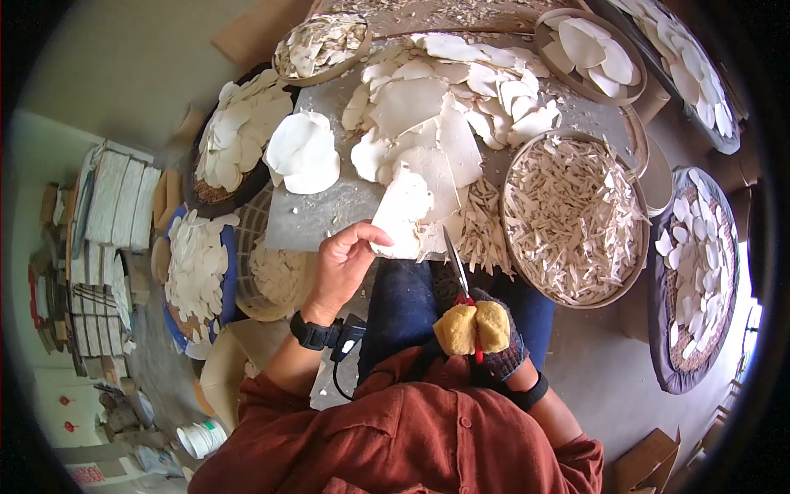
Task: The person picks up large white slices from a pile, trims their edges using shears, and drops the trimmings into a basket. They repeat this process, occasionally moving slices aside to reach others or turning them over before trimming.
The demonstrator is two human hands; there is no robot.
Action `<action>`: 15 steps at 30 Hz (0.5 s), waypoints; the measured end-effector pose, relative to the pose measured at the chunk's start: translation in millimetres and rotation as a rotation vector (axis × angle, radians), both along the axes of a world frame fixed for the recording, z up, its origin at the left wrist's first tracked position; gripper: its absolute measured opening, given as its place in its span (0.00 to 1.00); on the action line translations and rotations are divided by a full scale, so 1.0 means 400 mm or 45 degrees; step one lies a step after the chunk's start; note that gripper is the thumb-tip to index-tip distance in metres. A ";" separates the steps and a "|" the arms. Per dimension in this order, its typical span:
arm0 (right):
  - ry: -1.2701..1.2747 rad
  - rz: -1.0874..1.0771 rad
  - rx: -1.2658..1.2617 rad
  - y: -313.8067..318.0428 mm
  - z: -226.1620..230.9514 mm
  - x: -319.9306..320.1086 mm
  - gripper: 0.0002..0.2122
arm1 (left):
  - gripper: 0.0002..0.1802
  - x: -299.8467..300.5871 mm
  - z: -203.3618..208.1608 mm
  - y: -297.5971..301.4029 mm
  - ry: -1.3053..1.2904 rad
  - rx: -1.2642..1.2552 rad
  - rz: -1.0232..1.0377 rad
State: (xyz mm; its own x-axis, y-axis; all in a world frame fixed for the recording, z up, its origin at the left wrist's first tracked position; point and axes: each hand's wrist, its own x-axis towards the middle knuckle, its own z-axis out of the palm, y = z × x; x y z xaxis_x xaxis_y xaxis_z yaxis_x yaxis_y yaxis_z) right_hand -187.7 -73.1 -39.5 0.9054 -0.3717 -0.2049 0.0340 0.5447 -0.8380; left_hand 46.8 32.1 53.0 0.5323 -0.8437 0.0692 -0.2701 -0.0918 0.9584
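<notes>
Pinching white sheet [401, 206] in left hand [341, 262] by table [296, 230] edge; gripping scissors [456, 262] in gloved right hand [505, 350], with room between.

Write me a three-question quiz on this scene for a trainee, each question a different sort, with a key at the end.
1. True or false: the left hand wears a glove.
2. Multiple choice: as the person sees it, where is the large round tray of narrow white strips relative to the scissors?
A) To their left
B) Directly beneath them
C) To their right
3. Short answer: what does each hand hold?

Key:
1. False; it is bare, while the right hand wears a dark glove.
2. C.
3. The left holds a flat white piece by its near edge; the right holds the scissors.
</notes>
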 end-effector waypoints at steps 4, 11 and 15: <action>-0.063 0.004 -0.007 0.009 0.014 0.010 0.14 | 0.08 -0.024 0.008 0.064 0.405 0.028 0.028; -0.101 0.030 0.642 0.017 -0.017 0.024 0.13 | 0.12 0.022 -0.155 0.512 -0.180 0.469 0.879; 0.008 0.232 -0.180 0.017 -0.040 0.034 0.12 | 0.12 0.075 -0.254 0.901 0.627 -0.535 1.547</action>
State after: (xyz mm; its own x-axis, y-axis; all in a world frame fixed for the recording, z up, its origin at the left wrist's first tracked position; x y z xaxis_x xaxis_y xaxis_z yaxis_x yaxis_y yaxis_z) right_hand -174.1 -66.2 -55.6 0.9591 -0.2276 -0.1682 -0.0596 0.4186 -0.9062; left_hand 76.7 392.5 -48.7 0.9569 0.2028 -0.2079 0.1432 0.2935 0.9452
